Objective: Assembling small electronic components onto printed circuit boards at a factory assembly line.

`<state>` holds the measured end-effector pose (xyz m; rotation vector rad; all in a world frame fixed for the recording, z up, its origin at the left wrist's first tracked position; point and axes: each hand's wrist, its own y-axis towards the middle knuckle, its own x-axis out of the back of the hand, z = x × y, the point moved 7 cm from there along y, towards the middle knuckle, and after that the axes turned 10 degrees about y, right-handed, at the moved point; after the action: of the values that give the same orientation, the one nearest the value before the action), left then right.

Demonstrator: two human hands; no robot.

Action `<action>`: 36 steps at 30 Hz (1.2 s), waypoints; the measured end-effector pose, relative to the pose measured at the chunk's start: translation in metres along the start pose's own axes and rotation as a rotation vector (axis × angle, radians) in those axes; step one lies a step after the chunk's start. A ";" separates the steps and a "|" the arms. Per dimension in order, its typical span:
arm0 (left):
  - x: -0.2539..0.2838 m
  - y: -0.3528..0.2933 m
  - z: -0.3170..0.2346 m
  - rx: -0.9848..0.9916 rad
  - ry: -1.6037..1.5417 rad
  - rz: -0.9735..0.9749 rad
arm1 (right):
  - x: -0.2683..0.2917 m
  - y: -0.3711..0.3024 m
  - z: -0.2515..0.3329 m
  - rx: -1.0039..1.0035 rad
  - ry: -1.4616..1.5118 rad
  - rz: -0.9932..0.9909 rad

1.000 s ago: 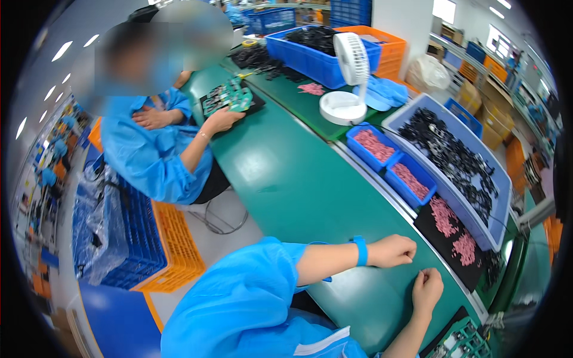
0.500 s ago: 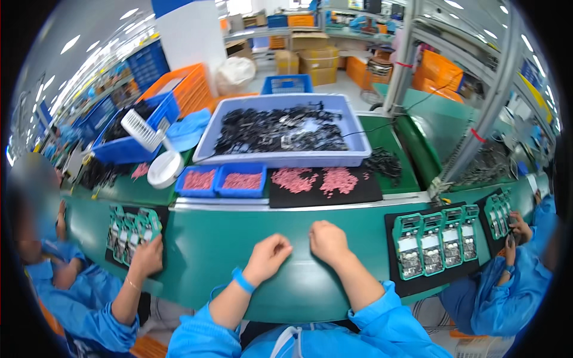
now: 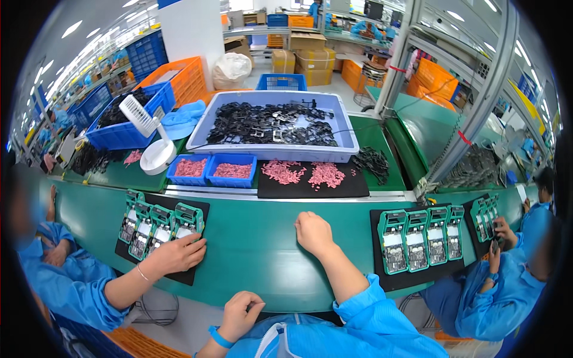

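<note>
My left hand point(image 3: 242, 313), with a blue band at the wrist, is by my body at the near edge of the green table point(image 3: 256, 262). Its fingers are curled in, and nothing shows in them. My right hand point(image 3: 313, 232) is over the middle of the table, loosely closed, with nothing visible in it. On the left, a co-worker's hand point(image 3: 179, 253) touches a black mat point(image 3: 184, 275) bearing several green-framed units with circuit boards point(image 3: 161, 227). To my right, another black mat point(image 3: 412, 276) carries several similar green-framed units point(image 3: 418, 241).
Beyond the table stand a large pale-blue bin point(image 3: 271, 150) of black parts, two small blue trays point(image 3: 230, 184) of pink pieces and a black mat point(image 3: 313, 190) with pink piles. A white fan point(image 3: 158, 156) stands left. Another co-worker point(image 3: 477, 292) sits at the right.
My left hand has drawn back from the table toward my body. The left co-worker's hand and the mat of green-framed units have shifted right, toward me. My right hand stays over the table.
</note>
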<state>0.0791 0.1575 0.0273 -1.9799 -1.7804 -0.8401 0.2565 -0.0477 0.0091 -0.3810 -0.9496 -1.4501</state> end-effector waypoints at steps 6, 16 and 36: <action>0.052 -0.005 0.020 0.056 0.080 -0.260 | -0.009 0.004 0.001 0.071 0.043 0.016; 0.214 0.012 0.103 0.209 0.105 -0.601 | 0.000 0.007 -0.018 0.047 0.044 -0.108; 0.313 0.088 0.313 0.622 0.177 -0.551 | 0.002 0.008 -0.025 -0.106 0.008 -0.251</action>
<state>0.2377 0.5795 -0.0026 -1.0146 -2.1654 -0.4859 0.2716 -0.0662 -0.0025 -0.3425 -0.9415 -1.7344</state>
